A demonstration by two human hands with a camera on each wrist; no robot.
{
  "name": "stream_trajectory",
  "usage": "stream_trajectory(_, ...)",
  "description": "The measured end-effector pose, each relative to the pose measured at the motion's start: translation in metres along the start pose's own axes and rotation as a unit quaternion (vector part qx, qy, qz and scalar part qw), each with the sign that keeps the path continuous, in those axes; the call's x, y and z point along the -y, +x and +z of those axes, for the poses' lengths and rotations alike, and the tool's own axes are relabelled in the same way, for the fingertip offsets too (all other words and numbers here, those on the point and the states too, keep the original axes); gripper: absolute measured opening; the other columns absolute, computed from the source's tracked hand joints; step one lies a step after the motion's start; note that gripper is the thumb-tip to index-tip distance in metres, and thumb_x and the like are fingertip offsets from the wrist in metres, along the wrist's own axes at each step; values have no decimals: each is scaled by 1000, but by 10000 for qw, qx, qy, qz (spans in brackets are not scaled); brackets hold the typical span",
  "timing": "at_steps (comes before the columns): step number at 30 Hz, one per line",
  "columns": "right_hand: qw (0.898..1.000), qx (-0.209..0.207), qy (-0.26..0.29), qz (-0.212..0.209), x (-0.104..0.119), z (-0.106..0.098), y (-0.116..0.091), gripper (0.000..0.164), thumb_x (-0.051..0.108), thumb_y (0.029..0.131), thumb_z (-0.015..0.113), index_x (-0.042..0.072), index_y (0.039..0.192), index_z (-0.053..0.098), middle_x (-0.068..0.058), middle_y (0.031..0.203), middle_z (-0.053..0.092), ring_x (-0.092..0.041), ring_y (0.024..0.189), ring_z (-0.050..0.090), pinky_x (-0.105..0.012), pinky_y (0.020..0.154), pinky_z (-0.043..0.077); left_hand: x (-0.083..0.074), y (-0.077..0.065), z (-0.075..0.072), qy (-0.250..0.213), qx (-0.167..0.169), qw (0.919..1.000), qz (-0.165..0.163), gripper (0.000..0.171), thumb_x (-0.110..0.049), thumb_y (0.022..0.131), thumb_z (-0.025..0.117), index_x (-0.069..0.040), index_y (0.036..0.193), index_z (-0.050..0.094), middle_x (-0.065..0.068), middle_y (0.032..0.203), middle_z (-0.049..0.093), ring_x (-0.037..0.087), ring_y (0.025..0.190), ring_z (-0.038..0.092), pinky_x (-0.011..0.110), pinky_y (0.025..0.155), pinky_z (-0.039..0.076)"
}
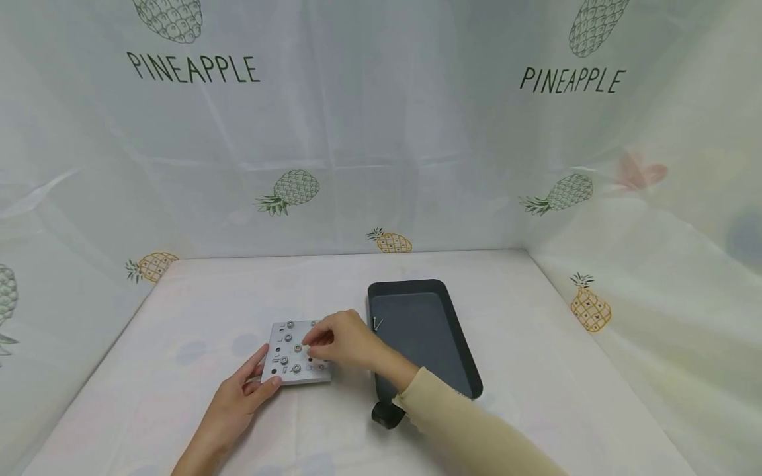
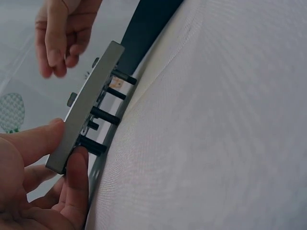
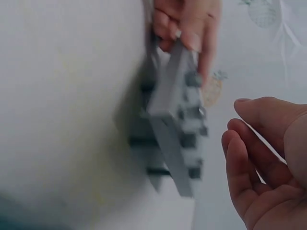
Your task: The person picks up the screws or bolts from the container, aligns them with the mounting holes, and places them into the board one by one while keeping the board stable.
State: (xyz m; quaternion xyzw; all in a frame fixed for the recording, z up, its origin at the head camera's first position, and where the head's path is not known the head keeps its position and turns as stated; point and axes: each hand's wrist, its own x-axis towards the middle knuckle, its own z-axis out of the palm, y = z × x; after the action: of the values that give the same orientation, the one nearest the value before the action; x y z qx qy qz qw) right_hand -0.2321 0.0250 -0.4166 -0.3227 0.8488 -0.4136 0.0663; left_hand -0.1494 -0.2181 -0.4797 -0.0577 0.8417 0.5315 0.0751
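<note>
A silver metal plate (image 1: 301, 379) with socket-head screws (image 1: 296, 368), holes and markings is tilted up over the table at the left of centre. My left hand (image 1: 235, 396) grips its left edge, thumb on top and fingers beneath. In the left wrist view, several dark threaded screw shanks (image 2: 105, 115) stick out of the plate's underside, their ends close to the cloth. Over the plate's right part is my right hand (image 1: 345, 340), fingers bent loosely. The right wrist view shows its thumb and fingertips (image 3: 242, 108) apart from the plate, with nothing visible between them.
A dark grey tray (image 1: 417, 344) lies right of the plate, under my right forearm. Small screws (image 1: 376, 324) lie at its left side. A black object (image 1: 387, 415) sits at the tray's near left corner. Pineapple-printed cloth (image 1: 381, 132) walls the table's back and sides.
</note>
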Motion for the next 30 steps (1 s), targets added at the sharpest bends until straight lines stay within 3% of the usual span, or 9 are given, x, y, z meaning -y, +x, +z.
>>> stream_trajectory(7,9976,-434,-506,177,-13,-60,-4,12,11,96,80,12,107,84,4,98,79,-4,83,67,-22,75,57,1,2,-1,104,-25,9999,-2,90,-45,97,78,-22,170,31,14,152,57,7,105,65,16,91,44)
stream_trajectory(12,9945,-557,-817,341,-36,-87,-8,14,10,96,79,9,109,83,1,102,79,-7,88,70,-25,79,58,2,2,-1,56,-30,10000,-56,90,-45,97,78,-21,170,30,13,150,57,9,100,60,18,87,43)
stream_trajectory(18,9932,-353,-1047,367,-63,-95,-11,14,9,96,79,5,109,82,-2,102,80,-12,91,73,-27,82,59,2,1,1,-14,-35,9999,-130,90,-44,97,78,-21,170,31,12,148,58,10,97,59,19,85,43)
stream_trajectory(30,9869,-113,-1458,678,-94,-90,-15,12,8,93,81,9,105,83,-1,99,80,-10,88,72,-26,77,57,1,2,1,97,-57,9999,-43,90,-45,97,78,-22,170,30,13,152,57,9,102,62,17,90,43)
